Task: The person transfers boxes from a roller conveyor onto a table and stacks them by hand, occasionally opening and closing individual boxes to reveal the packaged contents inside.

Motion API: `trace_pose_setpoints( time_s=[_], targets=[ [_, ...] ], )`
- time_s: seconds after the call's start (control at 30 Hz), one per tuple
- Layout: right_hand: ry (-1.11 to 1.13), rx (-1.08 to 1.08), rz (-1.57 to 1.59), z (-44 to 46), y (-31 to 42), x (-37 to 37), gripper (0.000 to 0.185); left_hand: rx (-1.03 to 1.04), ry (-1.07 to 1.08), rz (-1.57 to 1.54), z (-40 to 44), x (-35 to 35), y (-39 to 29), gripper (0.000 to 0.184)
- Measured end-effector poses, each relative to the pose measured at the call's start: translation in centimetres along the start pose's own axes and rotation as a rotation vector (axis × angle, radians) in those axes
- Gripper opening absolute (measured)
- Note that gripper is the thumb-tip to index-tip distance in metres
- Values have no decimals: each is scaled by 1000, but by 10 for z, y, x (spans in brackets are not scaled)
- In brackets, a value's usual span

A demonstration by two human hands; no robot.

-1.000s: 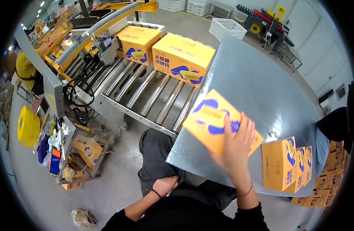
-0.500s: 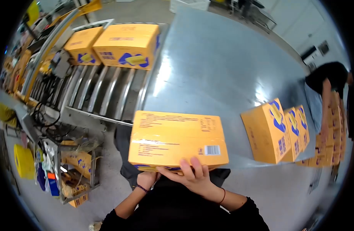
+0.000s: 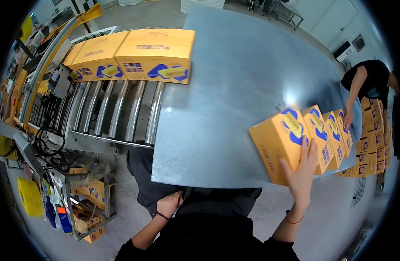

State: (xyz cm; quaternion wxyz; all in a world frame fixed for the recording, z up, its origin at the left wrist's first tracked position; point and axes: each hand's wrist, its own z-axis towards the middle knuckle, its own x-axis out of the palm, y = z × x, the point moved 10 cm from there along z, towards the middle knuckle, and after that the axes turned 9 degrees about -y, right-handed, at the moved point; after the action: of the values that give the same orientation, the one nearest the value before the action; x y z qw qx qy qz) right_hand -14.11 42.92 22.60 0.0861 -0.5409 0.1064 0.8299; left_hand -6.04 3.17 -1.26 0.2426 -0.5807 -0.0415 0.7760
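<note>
My right hand (image 3: 302, 172) lies with outstretched fingers against the printed side of a yellow cardboard box (image 3: 274, 148) on the grey table's right part. That box stands at the near end of a row of several similar boxes. Low in front of my body, my left hand (image 3: 169, 203) is closed near the table's front edge. Something dark and greyish shows beside its fingers, but what it is I cannot make out. On the roller conveyor to the left, a yellow box (image 3: 154, 54) reaches the table's edge, with more boxes behind it.
The metal table (image 3: 217, 87) adjoins the rollers (image 3: 115, 108). A co-worker (image 3: 365, 80) at the far right has a hand near the end of the box row, beside stacked boxes (image 3: 371, 139). A cart (image 3: 106, 191) with cartons and a yellow roll (image 3: 29, 196) stand lower left.
The box that lay in front of me is now upright at the near end of the right-hand row, my right hand on it. Boxes on the conveyor have advanced right. The co-worker reaches toward the row.
</note>
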Motion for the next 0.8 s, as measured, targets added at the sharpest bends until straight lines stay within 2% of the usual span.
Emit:
trace_pose_setpoints(
  time_s=[0.1,0.23,0.3,0.37,0.43,0.47,0.5,0.57,0.6,0.63,0.7,0.77,0.8],
  targets=[
    [14,62,-20,19,-64,6,94,13,-8,16,0,-2,-2,15],
    [67,101,-11,51,-187,29,91,-8,-16,-47,-1,-3,-1,19],
    [94,113,-22,76,-186,24,88,-26,-24,-75,0,-4,1,20],
    [376,302,-473,109,-161,20,75,-40,28,-99,-1,3,2,22],
    [-90,-168,-282,165,-119,40,64,-30,-7,-63,-1,3,1,21],
    [-194,-209,-23,190,-85,55,58,-27,-9,-53,-2,4,2,20],
    [-175,-297,229,206,-24,58,54,-24,-10,-42,-2,4,1,19],
    [-89,-371,417,230,100,61,55,-23,-38,-50,0,0,1,18],
    [-123,-494,464,242,147,69,56,-20,-59,-64,0,-4,0,17],
    [-112,-506,467,255,186,82,61,-23,-67,-53,0,-5,1,17],
    [-67,-518,408,267,253,109,71,-27,-65,-54,-1,-4,0,16],
    [-33,-524,352,273,287,114,77,-37,-82,-47,0,-9,0,16],
    [173,-450,383,275,293,119,78,-45,-84,-57,-2,-7,1,16]
  ],
)
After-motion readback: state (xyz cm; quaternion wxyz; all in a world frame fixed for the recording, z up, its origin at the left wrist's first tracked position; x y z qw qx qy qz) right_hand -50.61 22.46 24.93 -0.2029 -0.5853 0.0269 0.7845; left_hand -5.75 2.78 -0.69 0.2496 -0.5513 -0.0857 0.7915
